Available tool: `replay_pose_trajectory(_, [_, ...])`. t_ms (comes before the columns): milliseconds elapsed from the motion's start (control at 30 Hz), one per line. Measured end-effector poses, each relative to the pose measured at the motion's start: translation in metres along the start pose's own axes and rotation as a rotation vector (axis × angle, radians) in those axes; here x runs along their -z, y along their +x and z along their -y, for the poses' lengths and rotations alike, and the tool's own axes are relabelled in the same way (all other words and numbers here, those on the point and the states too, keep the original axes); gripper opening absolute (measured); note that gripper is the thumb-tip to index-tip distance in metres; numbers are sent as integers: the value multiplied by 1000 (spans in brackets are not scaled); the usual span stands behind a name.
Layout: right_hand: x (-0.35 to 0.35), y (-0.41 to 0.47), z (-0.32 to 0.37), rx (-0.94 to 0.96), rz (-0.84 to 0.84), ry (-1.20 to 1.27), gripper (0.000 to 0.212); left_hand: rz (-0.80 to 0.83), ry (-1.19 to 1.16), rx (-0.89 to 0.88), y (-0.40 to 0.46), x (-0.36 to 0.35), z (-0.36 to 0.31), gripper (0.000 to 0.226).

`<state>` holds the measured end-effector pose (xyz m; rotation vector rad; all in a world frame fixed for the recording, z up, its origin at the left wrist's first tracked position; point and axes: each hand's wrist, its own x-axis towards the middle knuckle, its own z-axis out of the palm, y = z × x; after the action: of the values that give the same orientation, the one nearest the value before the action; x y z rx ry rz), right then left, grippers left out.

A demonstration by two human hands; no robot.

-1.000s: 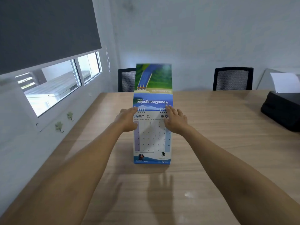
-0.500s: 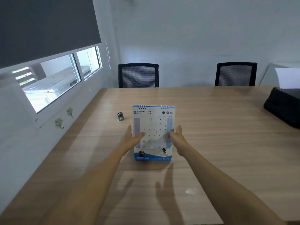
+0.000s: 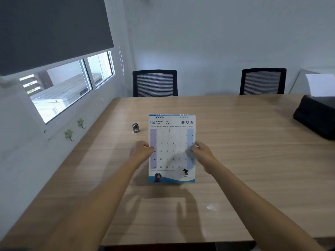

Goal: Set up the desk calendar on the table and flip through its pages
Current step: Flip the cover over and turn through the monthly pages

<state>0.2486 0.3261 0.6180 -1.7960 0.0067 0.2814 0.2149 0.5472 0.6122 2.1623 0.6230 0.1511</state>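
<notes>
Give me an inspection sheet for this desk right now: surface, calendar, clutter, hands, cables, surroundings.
Surface: wooden table, mostly bare.
Job's things: calendar standing upright, April page showing.
Clutter: small metal object left of the calendar; black bag at the far right edge.
Grips: left hand at the calendar's left edge, right hand at its right edge, fingers curled on the edges.
Cables: nothing seen.
Surroundings: two chairs behind the table; window with blind on the left wall; two hooks below it.

The wooden table (image 3: 235,160) is carrying the calendar (image 3: 171,149) mid-surface; a small metal clip (image 3: 135,128) is sitting just left; a black bag (image 3: 316,120) is lying far right.
</notes>
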Motion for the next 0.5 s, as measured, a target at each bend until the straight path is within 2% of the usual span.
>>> replay_pose_trajectory(67, [7, 0, -1, 0, -28, 8, 15, 27, -65, 2, 1, 9, 2, 11])
replay_pose_trajectory(133, [14, -1, -1, -50, -3, 42, 14, 154, -216, 47, -4, 18, -1, 13])
replay_pose_trajectory(267, [26, -8, 5, -102, 134, 284, 44, 409, -580, 171, -19, 41, -8, 48])
replay_pose_trajectory(367, [33, -6, 12, -107, 155, 550, 66, 482, -805, 164, -24, 57, -17, 74])
replay_pose_trajectory(433, [34, -7, 23, -69, 180, 687, 69, 518, -988, 144, -29, 64, -30, 82])
replay_pose_trajectory(500, [34, -9, 40, -3, 238, 748, 60, 515, -1101, 69, -30, 70, -45, 85])
